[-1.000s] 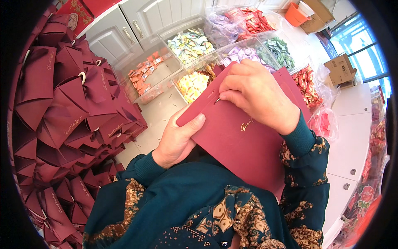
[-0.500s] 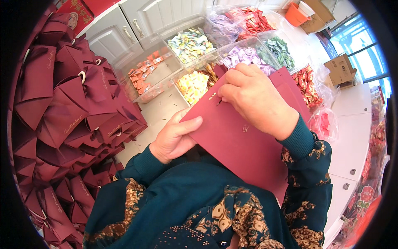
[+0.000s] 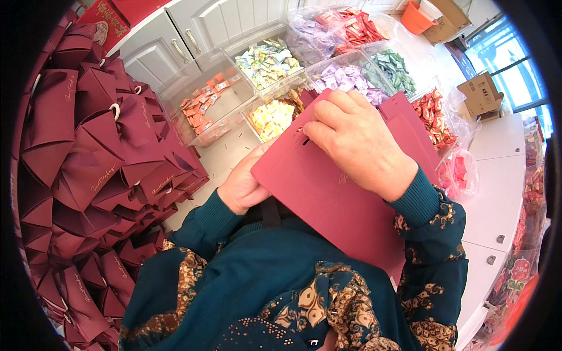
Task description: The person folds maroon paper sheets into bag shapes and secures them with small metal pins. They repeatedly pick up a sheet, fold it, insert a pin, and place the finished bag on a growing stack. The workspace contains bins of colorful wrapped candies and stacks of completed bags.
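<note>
A flat maroon cardboard box blank (image 3: 328,187), with small slots near its upper-left edge and a faint gold mark, lies tilted in front of my body. Over those slots my right hand (image 3: 357,140) is closed in a pinch, its fingertips against the card; what they pinch is hidden. One dark slot shows just beside them. My left hand (image 3: 237,186) reaches under the blank's left edge, its fingers out of sight behind the card. More maroon card (image 3: 410,126) shows beyond my right hand.
Folded maroon boxes (image 3: 99,146) with white handles pile up on the left. Clear bins (image 3: 202,131) of small wrapped packets, including yellow packets (image 3: 270,119) and purple packets (image 3: 345,82), stand ahead. Red packets (image 3: 432,120) lie at right, near a cardboard carton (image 3: 481,96).
My left thumb has gone from the blank's face to beneath its edge. My right hand has shifted slightly left and lower, still pinching at the slots.
</note>
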{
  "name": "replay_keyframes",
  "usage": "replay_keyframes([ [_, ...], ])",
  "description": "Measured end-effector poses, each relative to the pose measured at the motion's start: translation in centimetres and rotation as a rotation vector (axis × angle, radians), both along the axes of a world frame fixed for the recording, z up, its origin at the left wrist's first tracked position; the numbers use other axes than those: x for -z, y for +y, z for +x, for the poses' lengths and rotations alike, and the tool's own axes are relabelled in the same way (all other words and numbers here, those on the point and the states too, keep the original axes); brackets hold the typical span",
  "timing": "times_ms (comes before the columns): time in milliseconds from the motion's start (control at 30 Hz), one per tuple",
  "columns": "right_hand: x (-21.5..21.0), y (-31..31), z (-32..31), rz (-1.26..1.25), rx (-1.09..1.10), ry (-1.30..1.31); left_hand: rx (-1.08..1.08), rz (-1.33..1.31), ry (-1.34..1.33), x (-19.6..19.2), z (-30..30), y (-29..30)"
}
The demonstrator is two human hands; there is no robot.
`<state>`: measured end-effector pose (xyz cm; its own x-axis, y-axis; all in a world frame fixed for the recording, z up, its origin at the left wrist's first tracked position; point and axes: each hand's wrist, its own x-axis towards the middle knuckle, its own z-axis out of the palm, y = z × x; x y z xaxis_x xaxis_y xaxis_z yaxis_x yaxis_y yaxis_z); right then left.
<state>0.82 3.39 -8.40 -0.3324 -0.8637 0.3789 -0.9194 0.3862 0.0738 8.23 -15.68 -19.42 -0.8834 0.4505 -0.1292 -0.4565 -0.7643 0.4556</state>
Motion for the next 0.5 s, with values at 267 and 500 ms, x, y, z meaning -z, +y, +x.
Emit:
replay_keyframes([
  [267, -0.1, 0.0, 0.0, -0.024, -0.002, -0.005, 0.044, -0.075, 0.164, -0.1, -2.4, 0.6],
  [500, -0.1, -0.3, 0.3, 0.038, -0.023, 0.01, 0.158, -0.051, 0.091, -0.5, -3.3, -0.1],
])
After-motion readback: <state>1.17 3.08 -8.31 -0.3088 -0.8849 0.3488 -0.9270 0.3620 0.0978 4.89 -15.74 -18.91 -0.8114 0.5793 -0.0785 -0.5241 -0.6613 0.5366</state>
